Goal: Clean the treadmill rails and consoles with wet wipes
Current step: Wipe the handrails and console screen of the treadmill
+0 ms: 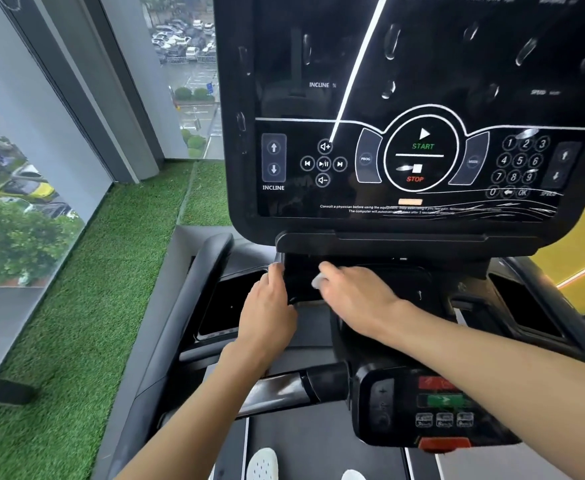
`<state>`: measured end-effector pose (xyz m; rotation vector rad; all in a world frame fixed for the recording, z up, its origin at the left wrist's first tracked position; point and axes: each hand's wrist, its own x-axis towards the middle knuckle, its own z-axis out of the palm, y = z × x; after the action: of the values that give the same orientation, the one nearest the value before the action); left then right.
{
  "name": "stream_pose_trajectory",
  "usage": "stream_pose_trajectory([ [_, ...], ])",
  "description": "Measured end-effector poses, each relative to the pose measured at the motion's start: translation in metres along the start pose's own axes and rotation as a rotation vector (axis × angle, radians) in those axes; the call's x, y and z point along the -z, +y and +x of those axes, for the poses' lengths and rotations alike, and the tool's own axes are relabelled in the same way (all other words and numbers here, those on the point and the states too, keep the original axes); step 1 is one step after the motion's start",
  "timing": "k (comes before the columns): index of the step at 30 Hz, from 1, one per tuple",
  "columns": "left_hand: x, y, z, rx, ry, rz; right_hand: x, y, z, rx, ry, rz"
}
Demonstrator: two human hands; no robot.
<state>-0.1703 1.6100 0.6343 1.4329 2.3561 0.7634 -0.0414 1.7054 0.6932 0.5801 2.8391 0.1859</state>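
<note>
1. Standing at the bottom edge, two white shoes [262,464] rest on the dark belt [318,441]
2. Just ahead, a black pod [436,407] with red and green buttons sits on the handlebar [284,388]; the left forearm crosses above the bar and the right forearm above the pod
3. Past the bar, the left hand [266,313] grasps the left edge of a black tray [388,282] that sits under the console, its fingers curled round that edge
4. The right hand [356,299] lies palm down on the same tray, fingers clenched on a bunched white wipe [318,280]; the wipe shows at the fingertips, pressed to the tray's surface, just right of the left hand's fingers
5. A dark cup holder [228,306] sits just left of the left hand, beside the curved left rail [208,268]
6. Above the tray rises the console [422,116], a glossy black panel with START and STOP in a central ring, INCLINE arrows at its left and a number pad at its right; droplets and wet streaks lie on the glass
7. Green turf [93,271] covers the floor to the left, up to a window [24,133] that shows trees and parked cars outside; a yellow wall [578,265] stands to the right
</note>
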Motion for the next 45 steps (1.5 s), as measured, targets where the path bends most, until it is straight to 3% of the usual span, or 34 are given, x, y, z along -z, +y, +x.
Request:
stream_pose_trajectory([
  [4,-0.002,-0.004,0.001,-0.02,-0.009,0.009,-0.002,-0.025,0.022,0.075,0.028,0.005],
  [9,0.003,0.004,0.0,-0.017,-0.014,0.114,-0.001,-0.015,0.013,-0.022,0.017,0.072],
  [19,-0.023,0.071,0.008,-0.318,-0.18,0.049,-0.018,0.052,-0.051,-0.313,0.039,0.384],
  [23,-0.031,0.085,0.013,-0.327,-0.244,0.255,-0.027,0.071,-0.072,-0.396,0.087,0.419],
  [27,-0.03,0.085,0.016,-0.299,-0.29,0.267,-0.043,0.088,-0.084,-0.455,0.133,0.531],
  [34,-0.023,0.079,0.022,-0.226,-0.352,0.267,-0.05,0.088,-0.07,-0.326,0.17,0.644],
  [39,-0.024,0.08,0.023,-0.214,-0.366,0.274,-0.054,0.086,-0.055,-0.175,0.109,0.603],
  [45,-0.025,0.08,0.021,-0.211,-0.363,0.255,-0.054,0.081,-0.049,-0.156,0.06,0.508],
])
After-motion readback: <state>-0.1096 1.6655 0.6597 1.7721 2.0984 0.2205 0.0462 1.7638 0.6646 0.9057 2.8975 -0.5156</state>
